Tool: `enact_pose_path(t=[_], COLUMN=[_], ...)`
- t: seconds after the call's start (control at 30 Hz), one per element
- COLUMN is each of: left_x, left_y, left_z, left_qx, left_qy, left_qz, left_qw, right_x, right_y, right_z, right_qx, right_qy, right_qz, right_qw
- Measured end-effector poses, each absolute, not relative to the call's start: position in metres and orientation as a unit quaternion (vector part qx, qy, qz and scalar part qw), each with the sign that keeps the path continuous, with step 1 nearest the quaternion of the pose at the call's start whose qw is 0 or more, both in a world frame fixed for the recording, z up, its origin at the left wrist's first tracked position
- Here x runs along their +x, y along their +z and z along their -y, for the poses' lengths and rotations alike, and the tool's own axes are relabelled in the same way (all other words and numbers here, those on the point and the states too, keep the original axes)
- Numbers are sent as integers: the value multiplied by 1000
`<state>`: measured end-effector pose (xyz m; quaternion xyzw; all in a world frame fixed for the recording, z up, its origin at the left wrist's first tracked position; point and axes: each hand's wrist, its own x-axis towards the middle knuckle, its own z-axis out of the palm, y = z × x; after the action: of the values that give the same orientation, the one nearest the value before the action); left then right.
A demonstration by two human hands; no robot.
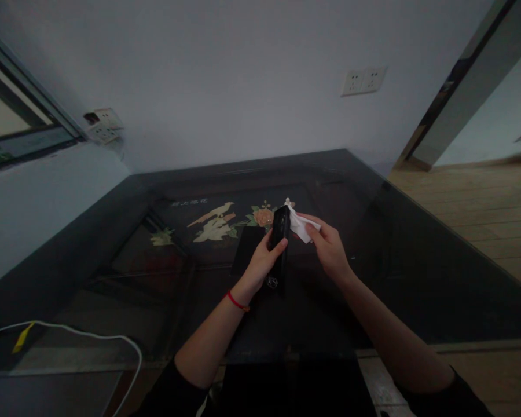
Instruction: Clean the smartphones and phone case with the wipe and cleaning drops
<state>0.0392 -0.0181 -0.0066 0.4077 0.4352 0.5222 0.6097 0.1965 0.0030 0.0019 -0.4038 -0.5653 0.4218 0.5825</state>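
Observation:
My left hand [264, 255], with a red cord on its wrist, is closed around a slim black oblong object [280, 225]. Its exact kind is too dark to make out, and the fingers cover part of it. A white tissue [301, 227] is pinched in my right hand [329, 246], its crumpled end against the upper right edge of the black object. Behind my left hand a flat, dark rectangular item [245, 246] lies on the table. Below the palm shows a small shiny, clear or silvery thing [272, 282] whose kind I cannot tell.
The dark glossy table [125, 313], decorated with birds and a flower [263, 216], stands against a pale wall. A white cable [82, 332] with a yellow tag [24, 337] crosses its front left edge. Sockets [364, 81] are on the wall; wooden floor lies to the right.

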Motion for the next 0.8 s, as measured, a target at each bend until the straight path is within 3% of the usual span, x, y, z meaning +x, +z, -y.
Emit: enact_pose_path(t=[0.1, 0.23, 0.37, 0.53, 0.8], left_x=[38, 38, 42, 48, 51], left_y=[-6, -5, -4, -8, -11], left_z=[20, 24, 28, 32, 31], left_qx=[362, 251, 151, 131, 86], left_qy=[514, 472, 435, 413, 432], left_qz=[-437, -341, -225, -225, -268], left_qw=[643, 773, 858, 873, 857], right_x=[196, 200, 209, 212, 200], right_y=[5, 1, 2, 5, 0], right_z=[0, -5, -12, -11, -6], right_qx=[-409, -414, -445, -444, -355], right_qy=[412, 428, 323, 130, -32], right_qz=[574, 494, 470, 677, 835], right_qw=[578, 634, 691, 572, 420])
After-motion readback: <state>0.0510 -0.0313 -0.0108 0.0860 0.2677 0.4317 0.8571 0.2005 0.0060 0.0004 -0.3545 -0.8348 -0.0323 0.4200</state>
